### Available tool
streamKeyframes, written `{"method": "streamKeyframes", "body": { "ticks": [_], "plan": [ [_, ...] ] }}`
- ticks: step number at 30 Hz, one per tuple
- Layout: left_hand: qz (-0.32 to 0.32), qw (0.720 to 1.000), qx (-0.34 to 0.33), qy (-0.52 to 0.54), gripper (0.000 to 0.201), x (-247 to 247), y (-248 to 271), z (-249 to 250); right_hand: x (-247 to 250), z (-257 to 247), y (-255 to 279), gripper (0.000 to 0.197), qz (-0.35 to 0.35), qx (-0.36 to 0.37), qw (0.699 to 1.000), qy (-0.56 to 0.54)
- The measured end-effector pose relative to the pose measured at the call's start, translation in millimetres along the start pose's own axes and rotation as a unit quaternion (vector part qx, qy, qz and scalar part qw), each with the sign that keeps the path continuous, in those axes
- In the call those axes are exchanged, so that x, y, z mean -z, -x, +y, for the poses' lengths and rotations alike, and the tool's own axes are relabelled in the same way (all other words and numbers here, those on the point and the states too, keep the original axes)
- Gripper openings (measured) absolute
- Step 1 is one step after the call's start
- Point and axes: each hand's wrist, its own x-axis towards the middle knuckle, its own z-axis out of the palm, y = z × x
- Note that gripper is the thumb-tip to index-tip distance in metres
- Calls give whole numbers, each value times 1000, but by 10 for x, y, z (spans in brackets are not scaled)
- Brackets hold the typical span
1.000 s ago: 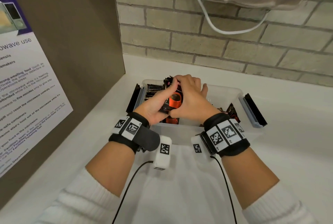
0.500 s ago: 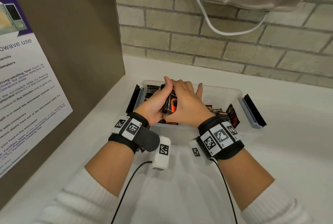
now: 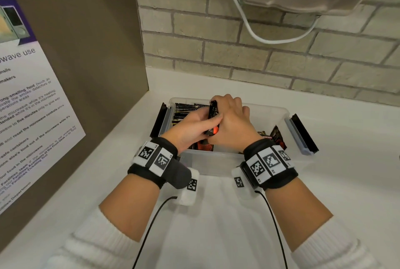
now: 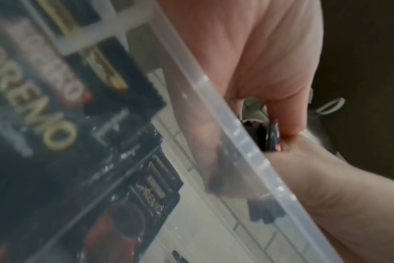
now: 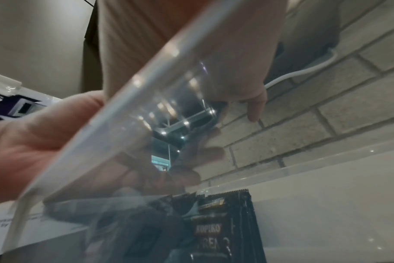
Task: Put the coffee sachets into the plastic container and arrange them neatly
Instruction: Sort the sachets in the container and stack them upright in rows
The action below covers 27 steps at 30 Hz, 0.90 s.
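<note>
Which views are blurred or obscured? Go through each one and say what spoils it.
Head view: sharp and evenly lit, with wide-angle bending at the edges. Left wrist view: soft; the sachets show blurred print, and the plastic container rim cuts across the left hand. Right wrist view: shot through the container wall, whose glare spots and haze veil the right hand.

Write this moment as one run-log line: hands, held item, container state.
left hand: grips sachet bundle | right hand: grips same bundle | plastic container: open, sachets inside | stage: arranging

White sleeves (image 3: 93, 245), black wristbands (image 3: 270, 167) (square-coded tags)
</note>
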Motion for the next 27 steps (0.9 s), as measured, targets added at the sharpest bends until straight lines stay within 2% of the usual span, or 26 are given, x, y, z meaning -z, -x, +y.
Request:
{"method": "streamKeyframes", "body": {
  "ticks": [3, 5, 7, 8, 9, 10, 12, 13, 15, 16, 17, 19, 23, 25, 27],
  "plan": [
    [8, 999, -29, -43, 37, -2, -17, 12, -23, 33, 13, 91, 21, 4, 999, 26],
    [24, 997, -40, -54, 32, -14, -23, 33, -20, 6, 15, 117, 10, 4, 1000, 0],
    [37, 997, -45, -54, 34, -12, -6, 57, 17, -33, 22, 132, -3, -23, 994, -111],
    [42, 997, -44, -54, 34, 5, -1, 55, 46, -35, 28, 130, 2, -50, 980, -194],
    [47, 997, -45, -50, 34, 26, 4, 55, 88, -31, 40, 122, 15, -81, 955, -285],
    [59, 996, -42, -48, 35, 56, -2, 51, 129, -13, 48, 109, 32, -118, 917, -378],
    [89, 994, -44, -52, 37, 103, -9, 60, 211, 31, 51, 85, 39, -200, 823, -530],
    [102, 992, -50, -62, 36, 114, -17, 66, 247, 44, 53, 78, 18, -235, 783, -576],
    [125, 987, -54, -89, 34, 90, -17, 86, 264, 28, 50, 66, -45, -263, 729, -630],
    [134, 984, -58, -105, 39, 78, -37, 75, 254, -5, 40, 55, -71, -254, 719, -643],
    [139, 980, -63, -125, 43, 55, -52, 66, 248, -48, 29, 45, -88, -242, 722, -643],
    [141, 972, -74, -173, 47, 1, -73, 68, 229, -110, -19, 33, -82, -248, 750, -607],
    [152, 956, -71, -243, 44, -8, -87, 102, 241, -146, -113, 17, -54, -293, 804, -514],
    [136, 935, -56, -323, 41, 57, -86, 101, 236, -150, -138, 8, -49, -317, 831, -456],
    [118, 906, -33, -404, 43, 179, -76, 92, 205, -129, -160, 16, -48, -336, 843, -417]
  ]
}}
